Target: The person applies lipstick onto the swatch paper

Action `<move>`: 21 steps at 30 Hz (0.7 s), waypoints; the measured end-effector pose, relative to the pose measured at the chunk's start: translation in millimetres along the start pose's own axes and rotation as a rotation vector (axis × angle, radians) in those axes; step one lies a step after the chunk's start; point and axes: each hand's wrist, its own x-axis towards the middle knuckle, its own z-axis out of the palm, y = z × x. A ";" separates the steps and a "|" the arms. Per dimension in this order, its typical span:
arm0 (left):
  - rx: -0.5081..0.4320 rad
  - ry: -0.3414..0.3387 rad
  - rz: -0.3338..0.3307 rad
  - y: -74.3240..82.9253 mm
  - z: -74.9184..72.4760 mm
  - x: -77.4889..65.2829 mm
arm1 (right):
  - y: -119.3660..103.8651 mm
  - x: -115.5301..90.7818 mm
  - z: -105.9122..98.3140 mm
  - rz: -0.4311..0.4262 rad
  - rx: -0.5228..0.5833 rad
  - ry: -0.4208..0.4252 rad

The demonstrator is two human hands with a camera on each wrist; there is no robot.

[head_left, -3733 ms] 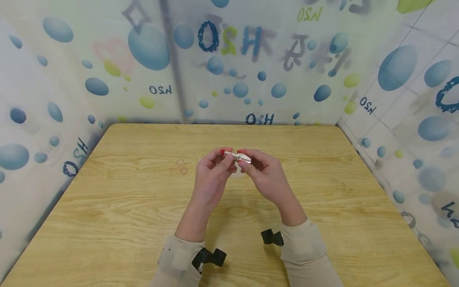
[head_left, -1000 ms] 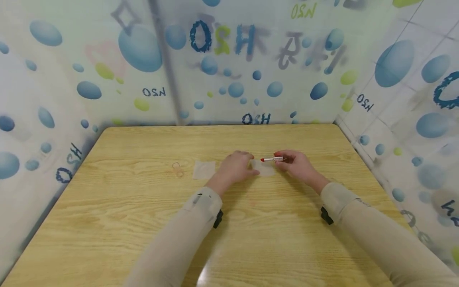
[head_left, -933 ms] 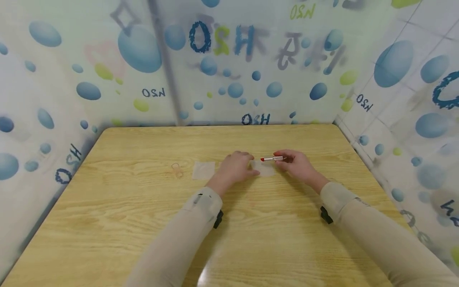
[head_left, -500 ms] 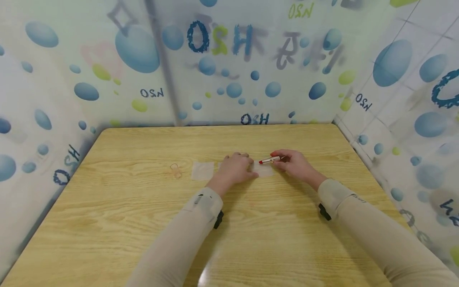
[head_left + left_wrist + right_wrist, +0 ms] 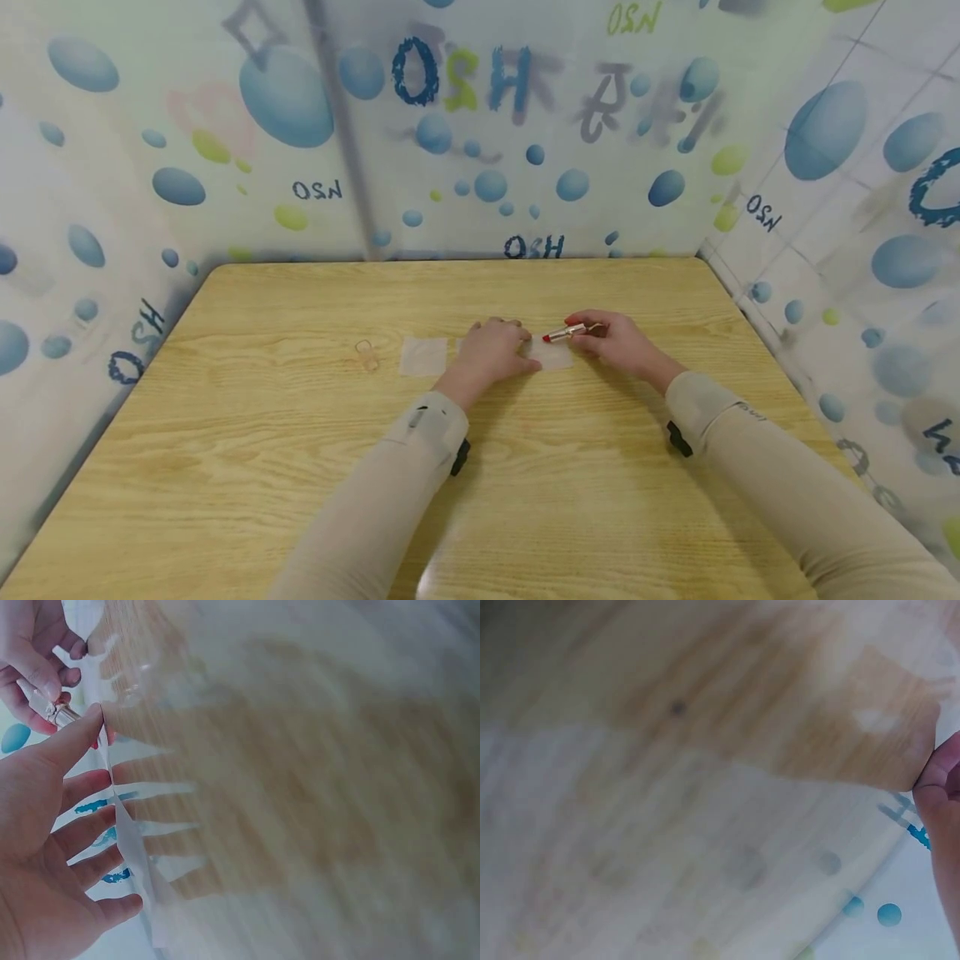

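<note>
a: where's the lipstick?
b: your lipstick point(image 5: 564, 333) is over the far part of a thin white sheet point(image 5: 553, 357), its red tip point(image 5: 547, 339) pointing between eight and nine o'clock. whether that tip touches the sheet, i can't tell.
a: and the grip?
b: your right hand point(image 5: 615, 340), at three o'clock of the lipstick, pinches the end away from the tip. your left hand point(image 5: 491, 350), at nine o'clock, has its fingers straight and apart, touching the sheet.
a: farther out?
b: a second sheet point(image 5: 423, 357) lies flat at nine o'clock of your left hand. beyond it, also at nine, is a faint looped shape point(image 5: 367, 356), too small to identify.
a: around all that?
b: your wood-grain table point(image 5: 225, 433) is underneath. your pale sleeves point(image 5: 375, 492) reach in from seven and four o'clock, with black wrist mounts point(image 5: 679, 439). at twelve o'clock stands a wall point(image 5: 637, 225) with blue dots and mirrored lettering.
</note>
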 end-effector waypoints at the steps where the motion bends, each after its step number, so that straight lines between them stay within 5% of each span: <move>1: 0.001 0.001 -0.001 0.1 -0.2 0.4 | -0.1 0.4 -0.5 0.001 -0.001 -0.001; 21: -0.022 -0.012 -0.054 2.0 3.9 -2.3 | -1.3 -2.2 -0.9 -0.034 0.007 -0.003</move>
